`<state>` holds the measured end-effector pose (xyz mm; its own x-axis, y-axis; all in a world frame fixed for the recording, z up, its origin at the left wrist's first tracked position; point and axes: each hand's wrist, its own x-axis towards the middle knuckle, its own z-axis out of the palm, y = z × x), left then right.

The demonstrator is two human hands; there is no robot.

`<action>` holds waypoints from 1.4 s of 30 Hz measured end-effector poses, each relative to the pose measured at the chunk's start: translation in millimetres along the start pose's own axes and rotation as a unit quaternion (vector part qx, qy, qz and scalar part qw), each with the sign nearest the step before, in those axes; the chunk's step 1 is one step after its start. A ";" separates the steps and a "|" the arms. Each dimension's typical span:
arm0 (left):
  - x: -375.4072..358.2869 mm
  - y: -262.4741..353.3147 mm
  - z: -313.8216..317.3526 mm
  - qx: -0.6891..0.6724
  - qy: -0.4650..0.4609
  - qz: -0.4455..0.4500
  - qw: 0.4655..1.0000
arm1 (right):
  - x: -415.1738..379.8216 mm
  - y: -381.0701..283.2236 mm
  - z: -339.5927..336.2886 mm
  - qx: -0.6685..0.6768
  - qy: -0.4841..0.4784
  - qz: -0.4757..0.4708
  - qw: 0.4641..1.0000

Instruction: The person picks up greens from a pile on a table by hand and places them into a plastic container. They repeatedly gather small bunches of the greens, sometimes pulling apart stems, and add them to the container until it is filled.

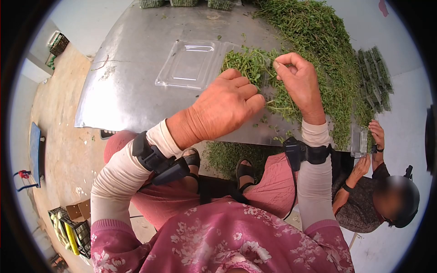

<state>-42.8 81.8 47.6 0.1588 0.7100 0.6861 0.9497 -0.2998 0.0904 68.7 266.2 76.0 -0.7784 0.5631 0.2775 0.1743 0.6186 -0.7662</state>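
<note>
A clear plastic clamshell box lies on the metal table, its lid folded out to the left. Green leafy sprigs fill its other half. My left hand is closed over the near edge of this half, knuckles up; what its fingers hold, if anything, is hidden. To the right, my right hand pinches thumb and forefinger together on a thin green sprig at the edge of the greens. Loose sprigs lie between the two hands.
A large heap of greens covers the table's right side. Filled boxes are stacked beyond it, and more filled boxes stand at the far edge. A co-worker's hands are at another clear box. Greens lie under the table.
</note>
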 end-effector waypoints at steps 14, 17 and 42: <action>-0.1 -3.3 -1.0 -0.011 0.010 -0.075 0.997 | -10.2 -22.6 3.7 0.096 -0.149 -0.018 0.984; -1.3 -4.4 0.3 -0.006 0.007 -0.079 0.997 | -10.9 -23.2 4.5 0.088 -0.169 -0.017 0.981; 1.6 -9.8 4.3 0.008 0.037 -0.092 0.995 | -9.5 -27.9 2.7 0.074 -0.209 -0.059 0.973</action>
<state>-50.7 88.7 44.7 -0.0377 0.7023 0.7109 0.9653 -0.1585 0.2077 69.6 242.1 93.2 -0.9703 0.2026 0.1325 0.0047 0.5629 -0.8265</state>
